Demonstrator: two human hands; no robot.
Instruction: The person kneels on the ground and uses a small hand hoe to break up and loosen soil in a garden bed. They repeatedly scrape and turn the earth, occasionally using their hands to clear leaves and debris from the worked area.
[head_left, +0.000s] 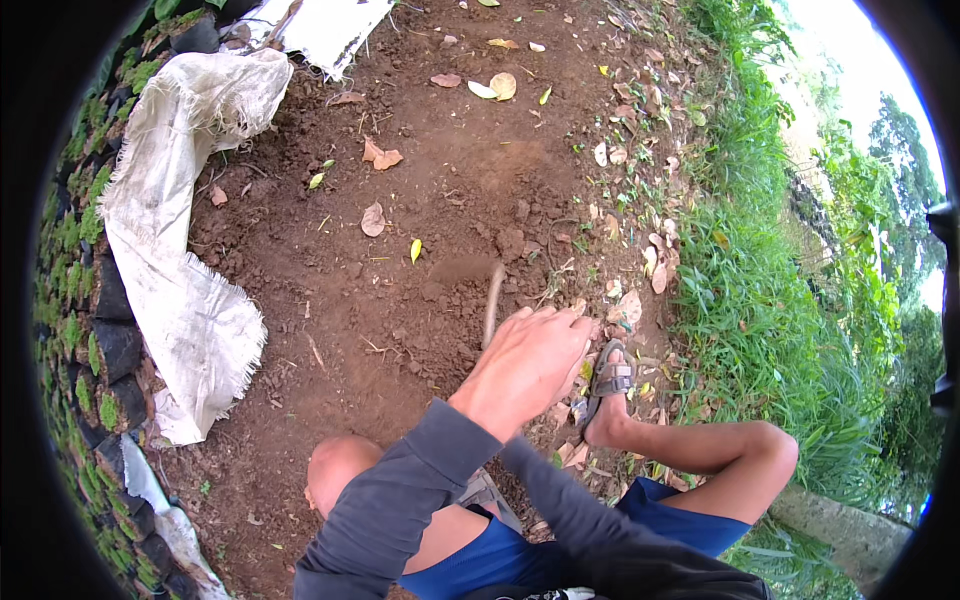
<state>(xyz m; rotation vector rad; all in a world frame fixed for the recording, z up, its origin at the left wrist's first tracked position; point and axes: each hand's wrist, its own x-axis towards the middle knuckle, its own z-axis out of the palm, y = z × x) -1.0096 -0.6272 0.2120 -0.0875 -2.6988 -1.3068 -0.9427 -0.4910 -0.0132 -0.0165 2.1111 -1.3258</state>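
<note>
My left hand, at the end of a dark grey sleeve, is closed around the grip end of a small digging tool. The tool's pale, curved shaft comes out beyond the knuckles and meets a blurred brown head at the loose soil; the exact kind of tool cannot be told. My right sleeve runs up from the lower right and passes behind the left wrist. The right hand is mostly or wholly hidden there, so its grip cannot be seen.
A frayed white woven sack lies along a mossy stone wall at left, with another white sheet above. Dry leaves dot the soil. Grass borders the right, near my sandalled foot. My bare knee is at lower left.
</note>
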